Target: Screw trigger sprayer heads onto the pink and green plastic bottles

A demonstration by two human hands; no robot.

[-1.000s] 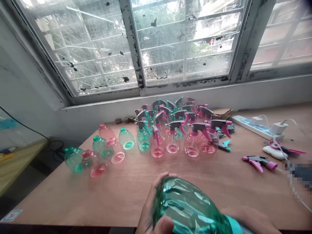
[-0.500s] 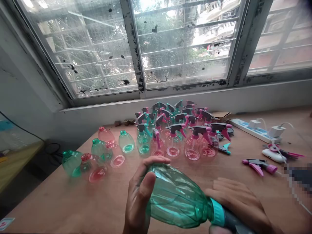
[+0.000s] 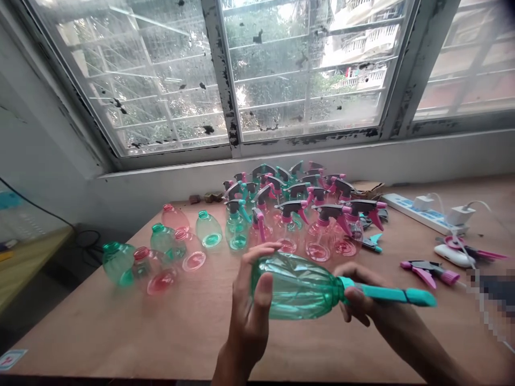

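A clear green spray bottle (image 3: 298, 292) lies sideways in the air above the near part of the table, its base to the left. My left hand (image 3: 253, 305) is wrapped round the base end, thumb on the near side. At the neck, my right hand (image 3: 360, 297) grips the turquoise collar of the spray head (image 3: 390, 294) between thumb and fingers. The head's turquoise trigger points right. Whether the collar is fully seated on the neck I cannot tell.
Several assembled spray bottles (image 3: 322, 236) crowd the table's back middle. Several headless bottles (image 3: 161, 268) stand at left. A loose pink-and-grey spray head (image 3: 428, 272) lies at right, near a white mouse (image 3: 454, 256) and a power strip (image 3: 418, 213).
Both hands and the bottle have risen slightly, and the bottle is now more level. The spray head has turned, bringing its turquoise trigger into sight. My right hand has shifted its grip on the collar.
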